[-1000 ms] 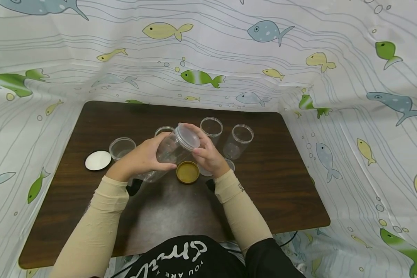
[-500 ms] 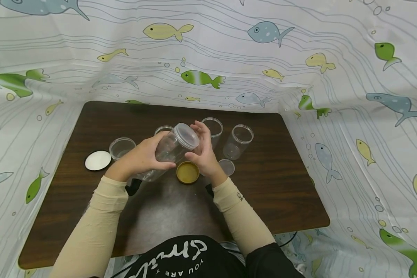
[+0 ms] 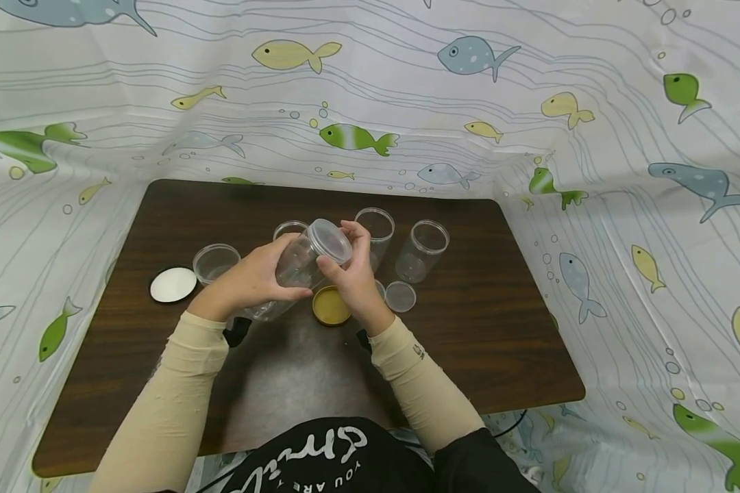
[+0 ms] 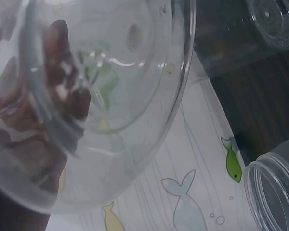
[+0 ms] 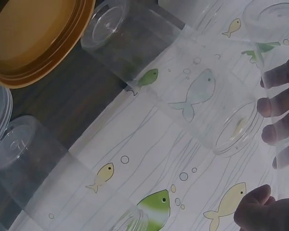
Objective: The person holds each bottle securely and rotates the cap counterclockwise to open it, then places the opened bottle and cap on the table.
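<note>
My left hand [image 3: 254, 279] grips a clear plastic jar [image 3: 300, 263] around its body, above the table. The jar leans, its top tilted up and to the right. A translucent lid [image 3: 331, 242] sits on its mouth. My right hand [image 3: 359, 281] holds this lid at its edge, thumb on the near side and fingers on the far side. In the left wrist view, the jar's clear wall [image 4: 135, 96] fills much of the picture, with a hand blurred behind it. Curled fingers [image 5: 274, 108] and a thumb show at the right edge of the right wrist view.
Clear jars [image 3: 422, 252] stand open behind my hands, another [image 3: 375, 229] to their left. A gold lid [image 3: 331, 306] lies below the held jar. Clear lid [image 3: 401, 296] lies right; a white disc with dark rim [image 3: 173, 285] and open jar [image 3: 216, 263] lie left on the brown table [image 3: 487, 329].
My right hand loosened its fingers from the lid, turned, and now holds the lid's edge again with the thumb further left. The left hand and jar have hardly moved.
</note>
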